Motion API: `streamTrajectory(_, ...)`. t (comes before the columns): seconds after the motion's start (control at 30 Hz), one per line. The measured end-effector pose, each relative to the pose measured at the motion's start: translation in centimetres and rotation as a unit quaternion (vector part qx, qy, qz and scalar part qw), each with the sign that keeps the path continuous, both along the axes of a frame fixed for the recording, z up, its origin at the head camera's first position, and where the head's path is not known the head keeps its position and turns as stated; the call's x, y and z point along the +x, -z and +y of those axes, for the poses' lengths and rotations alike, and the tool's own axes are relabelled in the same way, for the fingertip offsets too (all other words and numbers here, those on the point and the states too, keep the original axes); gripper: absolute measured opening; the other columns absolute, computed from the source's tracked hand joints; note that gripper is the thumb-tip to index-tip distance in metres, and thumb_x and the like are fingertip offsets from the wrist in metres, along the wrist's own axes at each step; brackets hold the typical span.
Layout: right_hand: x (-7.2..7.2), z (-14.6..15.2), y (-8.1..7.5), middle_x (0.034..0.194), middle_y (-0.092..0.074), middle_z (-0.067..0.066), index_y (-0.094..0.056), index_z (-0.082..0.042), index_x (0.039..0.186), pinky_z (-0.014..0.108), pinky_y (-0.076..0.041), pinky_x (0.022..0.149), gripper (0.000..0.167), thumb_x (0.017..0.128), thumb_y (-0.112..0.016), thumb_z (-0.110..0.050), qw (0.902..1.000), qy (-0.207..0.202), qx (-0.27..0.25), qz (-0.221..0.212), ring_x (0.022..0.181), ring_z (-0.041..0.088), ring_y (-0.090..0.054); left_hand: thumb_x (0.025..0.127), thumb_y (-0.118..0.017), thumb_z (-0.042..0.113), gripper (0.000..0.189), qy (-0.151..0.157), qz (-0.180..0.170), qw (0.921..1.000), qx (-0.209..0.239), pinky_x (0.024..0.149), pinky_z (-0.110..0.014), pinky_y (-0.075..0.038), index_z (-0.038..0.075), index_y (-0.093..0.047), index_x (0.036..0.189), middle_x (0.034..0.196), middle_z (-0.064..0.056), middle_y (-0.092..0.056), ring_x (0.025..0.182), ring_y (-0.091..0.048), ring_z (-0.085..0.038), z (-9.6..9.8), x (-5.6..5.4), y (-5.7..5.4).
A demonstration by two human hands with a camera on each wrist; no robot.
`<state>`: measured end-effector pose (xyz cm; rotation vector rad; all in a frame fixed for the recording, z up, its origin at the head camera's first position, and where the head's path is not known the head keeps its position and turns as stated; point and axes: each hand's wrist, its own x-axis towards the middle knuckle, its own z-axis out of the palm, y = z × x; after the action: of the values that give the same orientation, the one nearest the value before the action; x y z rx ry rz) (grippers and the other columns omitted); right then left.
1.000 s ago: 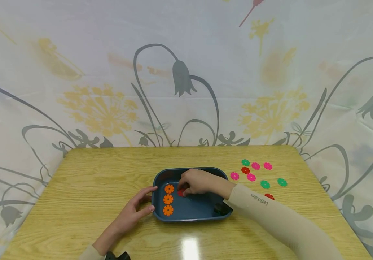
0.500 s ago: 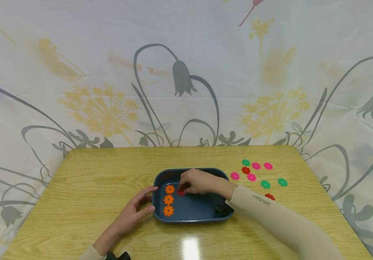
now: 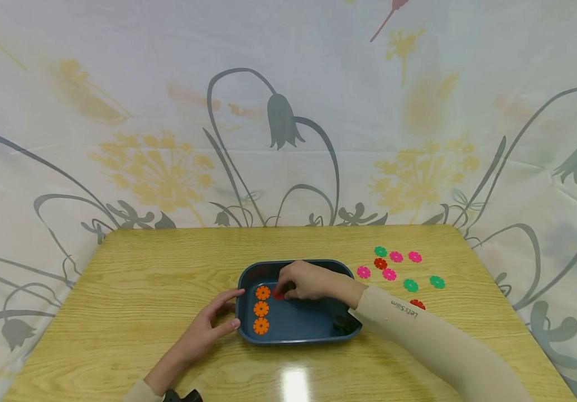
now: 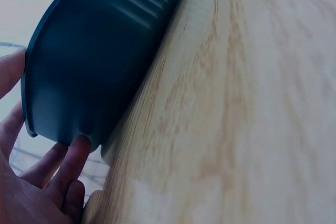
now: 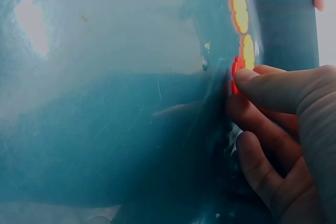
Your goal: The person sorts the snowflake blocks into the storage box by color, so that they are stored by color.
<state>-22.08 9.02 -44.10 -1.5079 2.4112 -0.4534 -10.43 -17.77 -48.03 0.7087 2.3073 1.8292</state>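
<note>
Inside a dark blue tray (image 3: pixel 298 341) on the table, my right hand (image 3: pixel 302 279) pinches a red notched plastic disc (image 5: pixel 235 77) between thumb and fingers. The disc is low over the tray floor, right beside the far one of three orange notched discs (image 3: pixel 261 309). Those lie flat in a column along the tray's left end. My left hand (image 3: pixel 205 326) stays at the left end of the tray, its spread thumb and forefinger touching the rim. In the left wrist view, other fingertips (image 4: pixel 79 148) rest against the outer wall (image 4: pixel 79 77).
To the right of the tray lie several loose discs: green (image 3: pixel 410 285), pink (image 3: pixel 389 274) and dark red (image 3: pixel 380 263). Another red disc (image 3: pixel 417 304) is partly covered by my right sleeve (image 3: pixel 419 329). A flower-printed cloth (image 3: pixel 288 167) hangs behind the wooden table (image 3: pixel 158 290).
My right fingers have shifted the red disc slightly left, toward the far orange disc. The left hand keeps its place at the tray's end.
</note>
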Motion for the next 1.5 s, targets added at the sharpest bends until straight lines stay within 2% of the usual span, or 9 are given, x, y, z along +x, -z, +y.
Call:
streamTrajectory(0.63, -0.3, 0.3, -0.1, 0.097, -0.06, -0.012, -0.071, -0.02, 0.103, 0.017, -0.044, 0.067, 0.017, 0.087, -0.068, -0.018, 0.9992, 0.023, -0.002, -0.032, 0.079, 0.0, -0.053, 0.092, -0.058, 0.009, 0.052, -0.001, -0.011, 0.9999, -0.001, 0.092, -0.035, -0.04, 0.011, -0.04, 0.141, 0.141, -0.009, -0.039, 0.113, -0.049, -0.032, 0.0, 0.0, 0.0)
streamTrajectory(0.83, -0.1, 0.6, -0.9, 0.098, -0.061, -0.012, -0.07, -0.02, 0.105, 0.019, -0.045, 0.068, 0.018, 0.087, -0.067, -0.019, 0.9979, 0.038, 0.002, -0.053, 0.081, 0.001, -0.053, 0.092, -0.059, 0.008, 0.053, -0.002, -0.013, 0.9999, 0.003, 0.092, -0.035, -0.04, 0.011, -0.04, 0.141, 0.14, -0.009, -0.039, 0.112, -0.049, -0.032, 0.1, 0.0, 0.0)
streamTrajectory(1.0, 0.0, 1.2, -1.8, 0.1, -0.063, -0.01, -0.069, -0.017, 0.109, 0.02, -0.046, 0.066, 0.023, 0.086, -0.068, -0.016, 0.9952, 0.051, -0.011, -0.083, 0.078, 0.0, -0.055, 0.092, -0.059, 0.008, 0.054, -0.003, -0.018, 0.9998, 0.004, 0.091, -0.035, -0.04, 0.011, -0.039, 0.141, 0.14, -0.01, -0.039, 0.112, -0.049, -0.032, 0.0, -0.1, 0.2)
streamTrajectory(1.17, -0.1, 2.1, -2.3, 0.103, -0.063, -0.006, -0.069, -0.015, 0.111, 0.02, -0.047, 0.066, 0.025, 0.086, -0.069, -0.014, 0.993, 0.057, -0.028, -0.1, 0.076, -0.001, -0.057, 0.091, -0.058, 0.005, 0.053, -0.003, -0.014, 0.9999, -0.001, 0.09, -0.036, -0.041, 0.008, -0.039, 0.141, 0.14, -0.013, -0.04, 0.111, -0.049, -0.033, 0.1, -0.1, -0.1)
streamTrajectory(1.3, -0.1, 3.0, -2.9, 0.104, -0.064, -0.004, -0.068, -0.013, 0.112, 0.021, -0.048, 0.067, 0.027, 0.085, -0.069, -0.013, 0.9925, 0.063, -0.041, -0.097, 0.077, 0.0, -0.058, 0.091, -0.059, 0.007, 0.053, -0.003, -0.009, 1.0, 0.0, 0.091, -0.036, -0.04, 0.01, -0.04, 0.141, 0.138, -0.011, -0.041, 0.111, -0.05, -0.03, 0.0, -0.1, 0.2)
streamTrajectory(1.5, -0.1, 4.6, -3.6, 0.102, -0.066, -0.005, -0.069, -0.014, 0.112, 0.023, -0.049, 0.069, 0.026, 0.086, -0.068, -0.015, 0.9893, 0.085, -0.071, -0.095, 0.079, 0.002, -0.059, 0.091, -0.059, 0.004, 0.054, -0.001, -0.004, 1.0, 0.007, 0.091, -0.038, -0.04, 0.006, -0.038, 0.141, 0.139, -0.015, -0.04, 0.11, -0.051, -0.031, -0.1, -0.2, 0.6)
